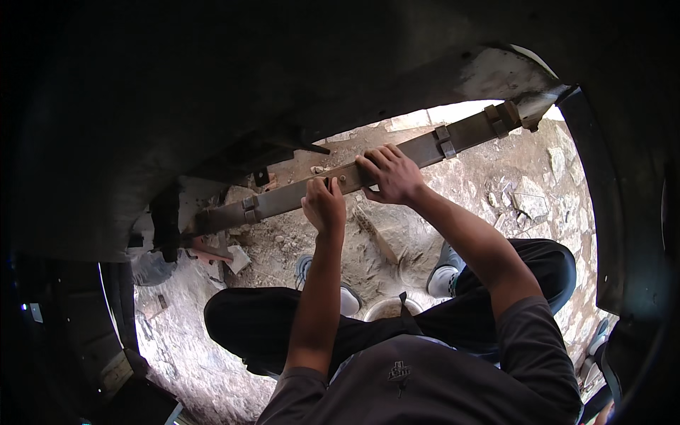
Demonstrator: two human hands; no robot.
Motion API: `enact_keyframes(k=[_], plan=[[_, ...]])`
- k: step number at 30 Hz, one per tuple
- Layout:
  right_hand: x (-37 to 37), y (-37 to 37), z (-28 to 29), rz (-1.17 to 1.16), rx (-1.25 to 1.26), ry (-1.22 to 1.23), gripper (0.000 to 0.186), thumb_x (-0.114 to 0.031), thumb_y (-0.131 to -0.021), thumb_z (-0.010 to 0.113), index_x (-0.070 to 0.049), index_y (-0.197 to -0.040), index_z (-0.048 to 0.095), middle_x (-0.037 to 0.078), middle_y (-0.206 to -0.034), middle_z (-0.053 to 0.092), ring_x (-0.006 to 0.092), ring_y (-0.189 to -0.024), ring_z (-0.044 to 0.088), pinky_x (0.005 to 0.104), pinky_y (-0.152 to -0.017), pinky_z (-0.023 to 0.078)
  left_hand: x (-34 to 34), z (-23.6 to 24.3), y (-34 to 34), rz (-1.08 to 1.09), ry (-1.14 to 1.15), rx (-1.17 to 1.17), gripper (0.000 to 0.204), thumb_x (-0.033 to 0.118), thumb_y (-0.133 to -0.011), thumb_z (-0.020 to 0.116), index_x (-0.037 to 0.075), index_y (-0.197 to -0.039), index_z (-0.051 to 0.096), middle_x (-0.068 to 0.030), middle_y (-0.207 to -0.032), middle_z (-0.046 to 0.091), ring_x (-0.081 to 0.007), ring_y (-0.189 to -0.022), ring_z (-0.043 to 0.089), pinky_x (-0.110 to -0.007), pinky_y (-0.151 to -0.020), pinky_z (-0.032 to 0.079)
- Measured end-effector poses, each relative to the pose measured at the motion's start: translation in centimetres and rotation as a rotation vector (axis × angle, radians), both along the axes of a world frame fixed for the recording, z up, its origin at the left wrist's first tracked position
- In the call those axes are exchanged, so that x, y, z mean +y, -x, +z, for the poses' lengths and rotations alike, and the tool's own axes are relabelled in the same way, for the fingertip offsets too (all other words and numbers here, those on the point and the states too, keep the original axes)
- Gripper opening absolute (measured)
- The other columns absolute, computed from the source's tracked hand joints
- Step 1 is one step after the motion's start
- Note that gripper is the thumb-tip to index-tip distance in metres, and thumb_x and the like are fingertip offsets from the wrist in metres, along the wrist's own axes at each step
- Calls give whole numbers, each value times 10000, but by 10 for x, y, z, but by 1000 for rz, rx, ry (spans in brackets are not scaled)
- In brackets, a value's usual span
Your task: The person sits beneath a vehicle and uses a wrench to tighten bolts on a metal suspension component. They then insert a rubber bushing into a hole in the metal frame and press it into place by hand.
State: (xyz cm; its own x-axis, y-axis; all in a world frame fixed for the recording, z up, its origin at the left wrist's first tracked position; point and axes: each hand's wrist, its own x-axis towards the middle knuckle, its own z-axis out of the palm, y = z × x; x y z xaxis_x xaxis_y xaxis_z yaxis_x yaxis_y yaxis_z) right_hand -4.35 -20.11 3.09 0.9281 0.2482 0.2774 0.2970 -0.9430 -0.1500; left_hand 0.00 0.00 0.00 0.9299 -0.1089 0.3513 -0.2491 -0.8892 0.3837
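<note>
A long flat metal bar (pixel 276 202) runs diagonally beneath a dark metal panel (pixel 212 85), with bracket clips (pixel 444 140) along it and a small bolt head near its middle. My left hand (pixel 324 205) is closed at the bar's middle, fingertips pinched round a small dark piece that I cannot make out. Just to its right, my right hand (pixel 389 177) grips the bar, fingers curled over the upper edge and thumb below.
My bent legs (pixel 248 319) and shoes are below, over rough dirt ground with broken stones (pixel 531 198). Dark upright panels (pixel 595 198) frame both sides. A pinkish metal piece (pixel 209 251) lies at the left. Another person's shoe (pixel 598 336) shows at the lower right.
</note>
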Motion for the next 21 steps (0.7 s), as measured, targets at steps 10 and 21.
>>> enact_keyframes(k=[10,21], plan=[[1,2,1,7,-37,-58,697,-562,-924,611,-70,-1413,546,146,-1303,595,299,-1274,546,453,-1176,357,-4,12,14,-41,155,16,215,217,-923,730,57,-981,599,-148,-964,626,-382,-903,654,-492,-791,517],[2,0,3,4,-46,-59,695,-580,-940,584,-71,-1411,542,128,-1268,598,286,-1253,543,432,-1156,363,-14,9,-16,167,123,143,227,241,-833,825,125,-970,687,-61,-946,718,-318,-902,702,-529,-835,447]])
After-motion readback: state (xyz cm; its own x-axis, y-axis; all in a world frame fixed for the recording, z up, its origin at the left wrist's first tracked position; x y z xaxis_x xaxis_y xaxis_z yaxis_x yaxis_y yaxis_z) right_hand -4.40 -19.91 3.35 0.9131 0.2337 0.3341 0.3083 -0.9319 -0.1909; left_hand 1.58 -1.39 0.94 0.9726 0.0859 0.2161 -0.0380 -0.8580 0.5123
